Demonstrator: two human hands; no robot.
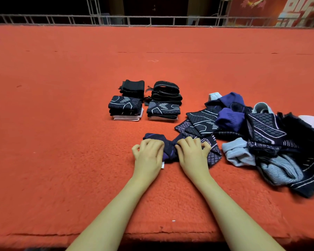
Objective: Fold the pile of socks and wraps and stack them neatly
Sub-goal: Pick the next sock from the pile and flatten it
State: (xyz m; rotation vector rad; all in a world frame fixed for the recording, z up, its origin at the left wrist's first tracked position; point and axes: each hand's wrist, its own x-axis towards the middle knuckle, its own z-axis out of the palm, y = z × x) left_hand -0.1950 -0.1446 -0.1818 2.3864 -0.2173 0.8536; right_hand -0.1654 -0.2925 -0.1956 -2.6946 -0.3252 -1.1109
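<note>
Red fleecy cloth (62, 142) covers the whole work surface, and its near edge runs right under the forearms, a ragged hem showing along the front. Wide open red stretches to the left and far back, with only a loose thread (153, 60) lying out there. Beyond the far edge stands a pale metal railing (152, 20), dark room behind it, a red banner (288, 11) at upper right. Mid-surface, four folded stacks sit in a tight square: a black stack (132, 87) back left, a strapped black stack (166, 92) back right, a patterned stack (125, 107) front left, another patterned stack (163, 109) front right. Over on the right, the unfolded pile (261, 138) sprawls toward the edge, navy, purple and pale grey pieces tangled together. Front and centre, a dark navy sock (168, 150) with purple patches lies crumpled, its right end touching the pile. Left hand (149, 154) has fingers curled down onto it, gripping; right hand (193, 153) likewise bunches it, knuckles bent.
</note>
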